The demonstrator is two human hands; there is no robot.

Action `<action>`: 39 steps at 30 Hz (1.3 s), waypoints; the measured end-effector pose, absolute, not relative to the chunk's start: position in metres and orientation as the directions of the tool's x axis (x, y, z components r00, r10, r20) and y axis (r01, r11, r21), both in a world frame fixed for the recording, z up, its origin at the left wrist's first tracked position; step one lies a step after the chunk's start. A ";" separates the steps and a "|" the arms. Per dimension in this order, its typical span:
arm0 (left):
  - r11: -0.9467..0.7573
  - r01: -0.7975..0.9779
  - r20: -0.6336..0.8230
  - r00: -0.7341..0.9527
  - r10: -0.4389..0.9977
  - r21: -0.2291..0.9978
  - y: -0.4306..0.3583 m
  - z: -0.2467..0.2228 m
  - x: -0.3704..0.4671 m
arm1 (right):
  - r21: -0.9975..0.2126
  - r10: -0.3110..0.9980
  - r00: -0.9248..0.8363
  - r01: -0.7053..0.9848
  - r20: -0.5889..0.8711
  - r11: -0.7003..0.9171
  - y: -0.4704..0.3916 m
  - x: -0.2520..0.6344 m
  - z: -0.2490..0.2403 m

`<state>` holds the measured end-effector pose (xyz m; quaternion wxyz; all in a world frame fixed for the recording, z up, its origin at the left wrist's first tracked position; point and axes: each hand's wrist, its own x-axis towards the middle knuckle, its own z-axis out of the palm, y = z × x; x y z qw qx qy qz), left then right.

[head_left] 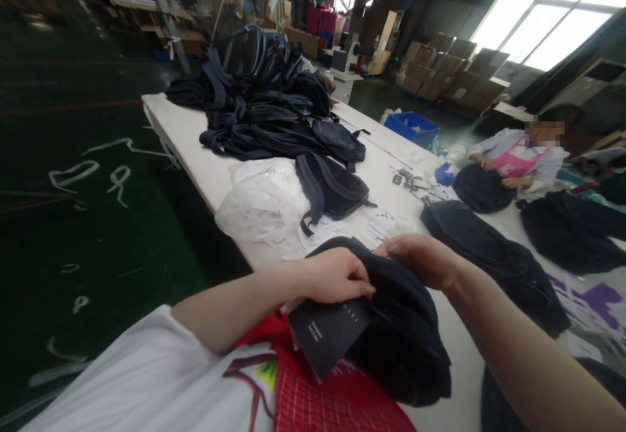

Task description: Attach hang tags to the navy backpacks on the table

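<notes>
A dark navy backpack (408, 327) lies tilted against my front at the table's near edge. My left hand (337, 277) is closed on its upper side, thumb and fingertips pinching the fabric; any small part between them is hidden. Beneath that hand hangs a black card tag (325, 337) with light lettering. My right hand (423, 259) curves round the backpack's far upper edge, its fingertips partly hidden behind the cloth. Just beyond, another backpack (332, 187) shows its straps, beside a white plastic bag (264, 200).
Backpacks are heaped (264, 106) at the far end of the white table (188, 151). Loose tags (415, 184) and papers lie mid-table. More backpacks (489, 249) rest to the right, where a person in a pink apron (521, 158) handles one. A blue bin (413, 128) stands behind.
</notes>
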<state>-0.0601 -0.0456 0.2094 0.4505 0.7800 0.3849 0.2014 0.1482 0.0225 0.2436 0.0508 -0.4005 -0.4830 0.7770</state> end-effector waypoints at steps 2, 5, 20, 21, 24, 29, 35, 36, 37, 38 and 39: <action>-0.358 0.434 0.069 0.554 0.830 0.827 -0.050 0.194 -0.051 | -0.793 0.483 -0.649 0.345 -0.588 -0.502 0.025 0.152 0.239; -0.455 0.383 0.264 0.455 0.850 0.804 -0.058 0.174 -0.044 | -0.811 0.495 -0.643 0.452 -0.584 -0.370 0.028 0.158 0.237; -0.604 0.523 0.364 0.494 0.790 0.601 -0.065 0.152 -0.041 | -0.766 0.552 -0.686 0.631 -0.475 0.125 0.017 0.147 0.222; -0.588 0.563 0.326 0.501 0.802 0.581 -0.064 0.153 -0.039 | -0.757 0.548 -0.692 0.635 -0.470 0.153 0.016 0.145 0.223; -0.536 0.634 0.256 0.483 0.837 0.557 -0.064 0.155 -0.035 | -0.710 0.572 -0.680 0.668 -0.459 0.224 0.012 0.141 0.226; -0.529 0.616 0.274 0.464 0.842 0.584 -0.065 0.157 -0.034 | -0.646 0.631 -0.668 0.690 -0.393 0.327 0.007 0.141 0.232; -0.546 0.647 0.255 0.493 0.832 0.532 -0.068 0.160 -0.032 | -0.546 0.629 -0.665 0.726 -0.403 0.418 0.005 0.139 0.239; -0.551 0.659 0.243 0.504 0.829 0.512 -0.068 0.160 -0.031 | -0.525 0.624 -0.665 0.732 -0.410 0.434 0.005 0.138 0.240; -0.555 0.670 0.230 0.515 0.826 0.493 -0.069 0.159 -0.030 | -0.509 0.619 -0.665 0.736 -0.418 0.446 0.005 0.137 0.241; -0.561 0.677 0.221 0.525 0.822 0.477 -0.069 0.158 -0.030 | -0.498 0.612 -0.664 0.740 -0.429 0.453 0.006 0.136 0.242; -0.570 0.680 0.218 0.535 0.816 0.461 -0.069 0.157 -0.029 | -0.489 0.604 -0.663 0.743 -0.443 0.457 0.006 0.135 0.243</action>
